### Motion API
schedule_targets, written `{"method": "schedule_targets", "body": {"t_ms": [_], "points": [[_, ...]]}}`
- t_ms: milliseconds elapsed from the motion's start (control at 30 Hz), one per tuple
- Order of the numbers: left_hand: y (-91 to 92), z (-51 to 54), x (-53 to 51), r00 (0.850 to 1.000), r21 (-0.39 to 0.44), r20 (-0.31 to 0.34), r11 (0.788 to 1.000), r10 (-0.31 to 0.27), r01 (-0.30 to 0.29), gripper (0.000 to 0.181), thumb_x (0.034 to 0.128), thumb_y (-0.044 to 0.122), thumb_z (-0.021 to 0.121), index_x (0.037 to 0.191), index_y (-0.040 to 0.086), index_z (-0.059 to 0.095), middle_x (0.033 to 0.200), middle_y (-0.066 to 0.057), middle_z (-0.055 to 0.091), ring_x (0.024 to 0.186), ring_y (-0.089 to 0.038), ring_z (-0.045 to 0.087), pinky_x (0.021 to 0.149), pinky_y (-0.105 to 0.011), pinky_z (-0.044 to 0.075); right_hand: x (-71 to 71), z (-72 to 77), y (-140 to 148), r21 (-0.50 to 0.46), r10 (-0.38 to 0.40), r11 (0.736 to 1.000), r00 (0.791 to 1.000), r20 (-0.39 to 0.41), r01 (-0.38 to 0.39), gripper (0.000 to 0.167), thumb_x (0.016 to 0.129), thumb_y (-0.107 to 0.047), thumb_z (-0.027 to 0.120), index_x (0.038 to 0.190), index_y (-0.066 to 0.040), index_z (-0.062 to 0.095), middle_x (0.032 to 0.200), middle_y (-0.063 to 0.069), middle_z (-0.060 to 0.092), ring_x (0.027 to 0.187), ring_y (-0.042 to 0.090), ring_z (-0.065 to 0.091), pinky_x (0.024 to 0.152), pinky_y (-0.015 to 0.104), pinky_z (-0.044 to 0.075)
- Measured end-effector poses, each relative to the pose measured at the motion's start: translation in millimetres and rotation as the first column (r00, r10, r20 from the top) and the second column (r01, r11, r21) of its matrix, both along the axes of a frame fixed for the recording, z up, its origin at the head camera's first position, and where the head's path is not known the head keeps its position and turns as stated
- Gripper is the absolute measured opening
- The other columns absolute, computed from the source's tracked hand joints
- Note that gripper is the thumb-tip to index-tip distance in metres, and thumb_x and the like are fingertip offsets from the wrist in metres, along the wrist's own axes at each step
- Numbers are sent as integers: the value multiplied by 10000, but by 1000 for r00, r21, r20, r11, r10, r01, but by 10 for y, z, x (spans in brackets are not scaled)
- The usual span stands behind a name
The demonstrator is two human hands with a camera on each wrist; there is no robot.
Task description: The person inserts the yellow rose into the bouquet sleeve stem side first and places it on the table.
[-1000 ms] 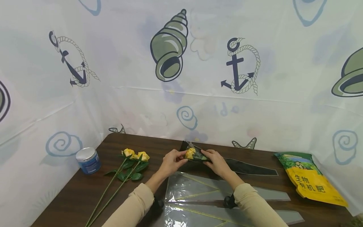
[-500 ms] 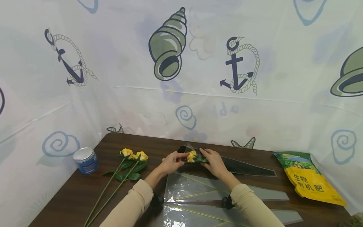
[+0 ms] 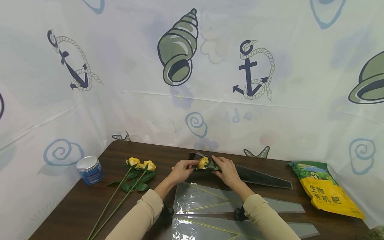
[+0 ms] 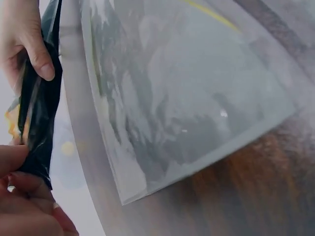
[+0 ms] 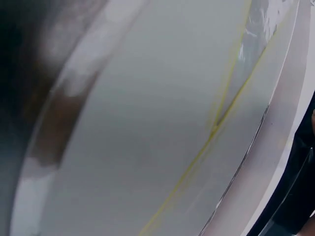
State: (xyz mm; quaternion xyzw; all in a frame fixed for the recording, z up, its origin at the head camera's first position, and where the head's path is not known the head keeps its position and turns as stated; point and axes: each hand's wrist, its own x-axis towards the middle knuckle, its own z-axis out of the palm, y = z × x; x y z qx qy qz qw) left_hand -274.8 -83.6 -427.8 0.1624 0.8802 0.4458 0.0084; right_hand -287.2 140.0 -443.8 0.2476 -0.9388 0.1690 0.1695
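A yellow rose (image 3: 203,162) lies inside a long tapering black flower sleeve (image 3: 264,177) with a clear front, held near the back of the table. At the sleeve's wide mouth, my left hand (image 3: 182,170) pinches the edge between thumb and fingers; the left wrist view shows this hand (image 4: 29,201) against the black film (image 4: 47,118). My right hand (image 3: 226,170) grips the sleeve just right of the bloom, thumb on the near side. Most of the rose's stem is hidden. In the right wrist view only a strip of the black sleeve (image 5: 290,196) appears at the right edge.
Two flat grey sleeves with yellow lines (image 3: 207,198) lie in front, under the forearms. Two yellow roses (image 3: 141,164) with long stems rest on the left. A blue tub (image 3: 90,170) with a silver lid stands at far left, and a yellow-green bag (image 3: 327,190) at right.
The sleeve's mouth has flattened and lowered slightly around the bloom. Both hands stay on the sleeve with small finger shifts. The head view has shifted a little.
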Motion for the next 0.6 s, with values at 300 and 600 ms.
{"method": "schedule_targets", "body": {"t_ms": [300, 600], "points": [[-12, 6, -7, 998, -47, 26, 997, -60, 61, 403, 916, -3, 499, 1274, 152, 600, 886, -126, 617, 572, -147, 389, 949, -613, 249, -22, -8, -51, -9, -14, 1000, 999, 29, 15, 632, 769, -133, 758, 1341, -45, 503, 1224, 194, 569, 1118, 390, 534, 992, 602, 368], [45, -76, 95, 938, 89, -190, 957, 289, -277, 114, 805, 284, 745, 868, 190, 762, 949, 22, 657, 838, -180, 551, 715, -416, 313, -61, -31, -6, -16, -57, 998, 997, 49, 58, 619, 780, -108, 748, 1341, -34, 498, 1210, 205, 576, 1106, 385, 542, 988, 591, 380]]}}
